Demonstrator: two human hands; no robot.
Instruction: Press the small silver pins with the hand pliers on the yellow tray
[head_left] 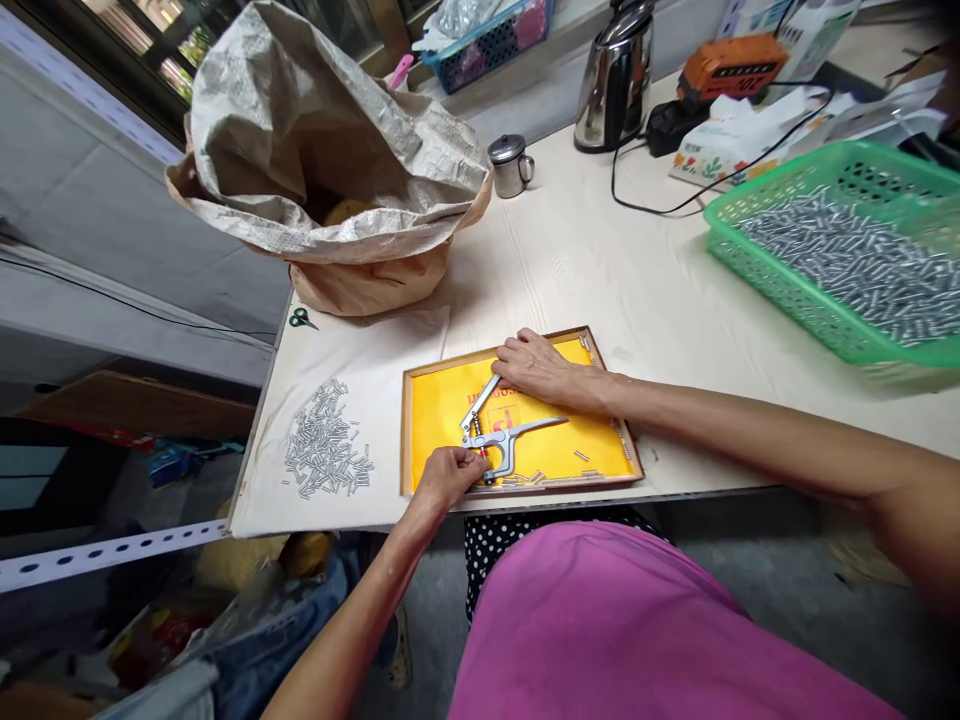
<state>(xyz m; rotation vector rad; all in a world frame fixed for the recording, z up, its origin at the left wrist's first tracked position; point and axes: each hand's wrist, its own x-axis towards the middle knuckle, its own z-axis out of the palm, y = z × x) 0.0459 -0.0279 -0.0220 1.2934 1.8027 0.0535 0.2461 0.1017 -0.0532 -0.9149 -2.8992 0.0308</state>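
A pair of grey metal snap-fastener pliers [508,440] lies in a shallow tray [406,440] lined in yellow, its handles spread apart. My right hand [534,372] is closed around the end of the raised lever handle. At the jaw end, my left hand [448,477] pinches with thumb and fingertips close together; whatever is between them is too small and covered to make out. Several small metal tubes [536,478] lie along the tray's near edge and in its right corners. To the left of the tray, a pile of similar tubes [324,445] rests on the white cloth.
A large woven sack [375,270] stands open behind the tray, with green-handled scissors [301,318] near its base. At right sits a green basket [780,300] full of metal tubes. Farther back are a lidded metal cup [510,170], a kettle [613,85] and a black cable [667,212].
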